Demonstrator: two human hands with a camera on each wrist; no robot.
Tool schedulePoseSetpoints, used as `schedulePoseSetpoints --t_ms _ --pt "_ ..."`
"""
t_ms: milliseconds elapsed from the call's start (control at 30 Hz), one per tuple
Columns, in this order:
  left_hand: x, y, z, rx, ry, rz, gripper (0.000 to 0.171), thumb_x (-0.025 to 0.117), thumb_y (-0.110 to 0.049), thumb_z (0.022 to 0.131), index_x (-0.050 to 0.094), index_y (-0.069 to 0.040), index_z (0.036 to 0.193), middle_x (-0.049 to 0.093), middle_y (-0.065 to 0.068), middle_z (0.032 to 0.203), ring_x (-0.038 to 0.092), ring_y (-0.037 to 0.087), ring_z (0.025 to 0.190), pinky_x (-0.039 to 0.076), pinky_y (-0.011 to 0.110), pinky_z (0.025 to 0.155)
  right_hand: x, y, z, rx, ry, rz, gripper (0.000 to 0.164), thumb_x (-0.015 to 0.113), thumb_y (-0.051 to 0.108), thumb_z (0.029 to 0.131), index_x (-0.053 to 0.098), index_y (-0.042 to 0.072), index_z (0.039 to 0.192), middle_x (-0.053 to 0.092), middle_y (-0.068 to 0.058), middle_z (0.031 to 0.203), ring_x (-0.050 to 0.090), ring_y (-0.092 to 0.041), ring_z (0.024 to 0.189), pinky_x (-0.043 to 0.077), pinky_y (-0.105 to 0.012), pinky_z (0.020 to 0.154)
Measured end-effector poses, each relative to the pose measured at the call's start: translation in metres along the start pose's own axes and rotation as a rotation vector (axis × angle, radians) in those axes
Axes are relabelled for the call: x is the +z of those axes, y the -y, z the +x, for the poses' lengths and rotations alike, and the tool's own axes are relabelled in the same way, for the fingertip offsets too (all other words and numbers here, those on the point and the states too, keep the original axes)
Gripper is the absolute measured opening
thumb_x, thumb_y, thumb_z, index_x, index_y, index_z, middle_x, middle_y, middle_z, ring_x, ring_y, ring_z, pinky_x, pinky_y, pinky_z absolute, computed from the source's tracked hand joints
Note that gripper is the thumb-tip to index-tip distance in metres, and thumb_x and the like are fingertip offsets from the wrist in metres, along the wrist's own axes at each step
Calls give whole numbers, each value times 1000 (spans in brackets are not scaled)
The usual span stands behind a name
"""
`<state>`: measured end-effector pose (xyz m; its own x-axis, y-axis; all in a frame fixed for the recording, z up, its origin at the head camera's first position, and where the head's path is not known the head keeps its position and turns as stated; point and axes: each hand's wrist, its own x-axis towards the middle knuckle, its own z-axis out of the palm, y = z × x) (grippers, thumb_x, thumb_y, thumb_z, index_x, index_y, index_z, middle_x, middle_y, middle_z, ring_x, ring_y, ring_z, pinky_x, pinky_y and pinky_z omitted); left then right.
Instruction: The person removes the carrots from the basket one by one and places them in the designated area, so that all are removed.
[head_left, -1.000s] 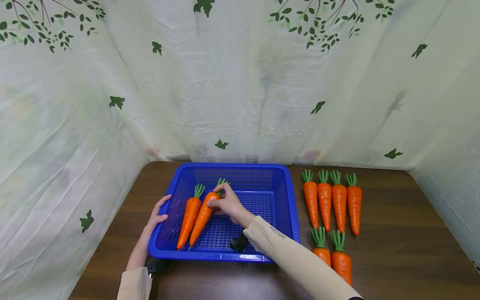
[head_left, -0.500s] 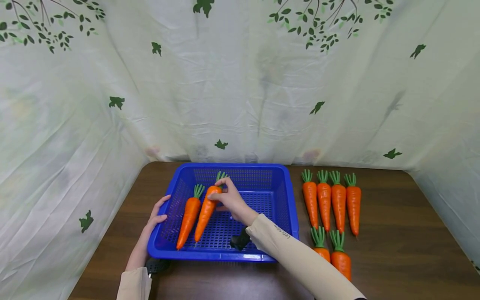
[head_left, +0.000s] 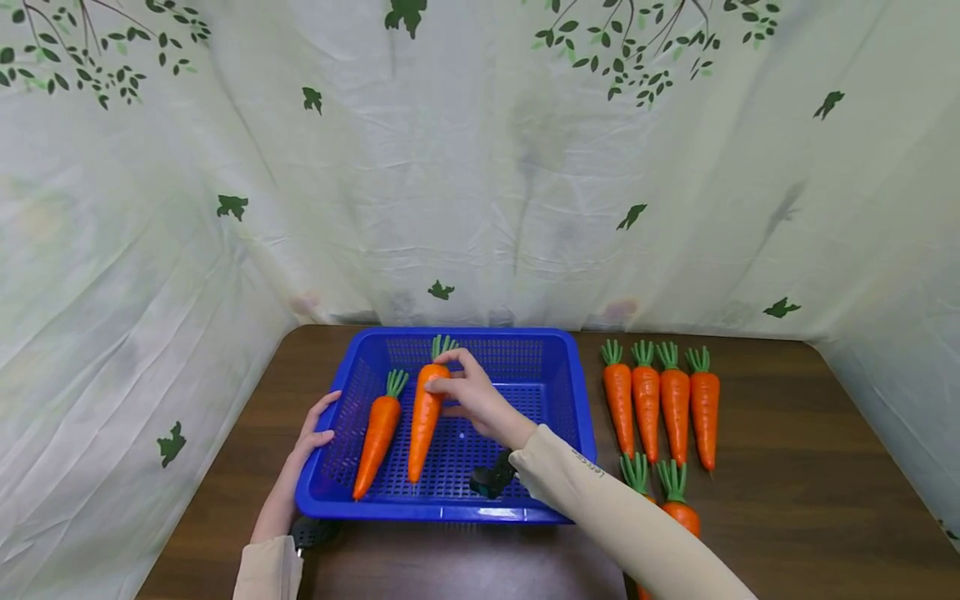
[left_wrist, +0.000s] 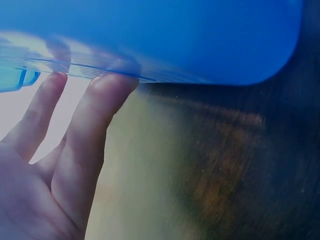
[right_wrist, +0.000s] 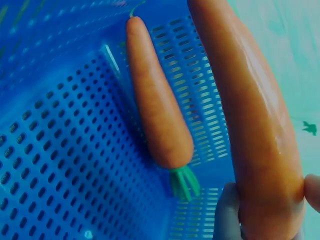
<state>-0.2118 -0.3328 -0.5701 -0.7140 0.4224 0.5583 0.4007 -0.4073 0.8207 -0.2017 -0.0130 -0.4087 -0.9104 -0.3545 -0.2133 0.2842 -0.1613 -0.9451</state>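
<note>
A blue perforated plastic basket (head_left: 587, 417) stands on the table. My right hand (head_left: 483, 402) pinches an orange carrot (head_left: 424, 421) near its green top, thumb on one side and fingers on the other. In the right wrist view the held carrot (right_wrist: 262, 130) looms large, raised over the basket's mesh floor. Another carrot (head_left: 377, 442) lies along the basket's left side, leafy end toward the back. At the left wall, my left hand (head_left: 306, 437) rests with spread fingers; the left wrist view shows fairly straight fingers (left_wrist: 82, 140) touching the basket's outer side (left_wrist: 200, 45).
Right of the basket, several carrots (head_left: 675, 408) lie side by side in a row on the brown table (head_left: 795, 467). Nearer me are more carrots (head_left: 681, 512), partly covered by my right sleeve (head_left: 607, 508). A leaf-printed white curtain (head_left: 480, 183) hangs behind the table.
My right hand has moved rightward and slightly back with its carrot, which now points more straight away from me, with a wider gap to the other carrot. My left hand stays put.
</note>
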Motion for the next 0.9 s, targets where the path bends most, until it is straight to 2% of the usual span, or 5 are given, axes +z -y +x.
schedulePoseSetpoints --t_ms 233,533,700,800,900 --pt "6 -3 1 -41 -84 72 59 56 -18 85 44 -21 143 44 -4 133 47 7 111 37 17 86 -14 11 -14 9 6 -7 42 61 3 86 45 4 124 51 -21 112 59 -25 81 53 -43 73" --pt "-21 18 -10 23 8 27 60 39 4 87 36 -10 146 41 7 141 46 14 120 36 19 90 -34 27 -36 -3 32 -2 43 58 6 90 42 5 130 48 -24 119 59 -28 88 52 -42 75" --pt "34 -29 16 -41 -75 93 56 48 -10 87 47 -26 141 46 -9 131 47 4 110 36 15 86 -44 31 -46 -10 38 -15 43 57 7 91 43 5 132 46 -23 121 58 -29 91 51 -43 77" --pt "61 -55 28 -77 -99 146 68 34 4 83 47 -32 139 48 -15 127 47 0 109 36 14 87 -49 32 -51 -12 35 -32 43 57 7 91 44 6 132 47 -23 120 58 -29 92 51 -43 79" --pt "70 -64 32 -86 -100 158 87 19 16 73 48 -35 138 48 -17 127 46 -1 109 35 13 86 -54 33 -55 -15 43 -52 43 57 8 91 44 6 132 47 -23 121 58 -29 94 50 -47 82"
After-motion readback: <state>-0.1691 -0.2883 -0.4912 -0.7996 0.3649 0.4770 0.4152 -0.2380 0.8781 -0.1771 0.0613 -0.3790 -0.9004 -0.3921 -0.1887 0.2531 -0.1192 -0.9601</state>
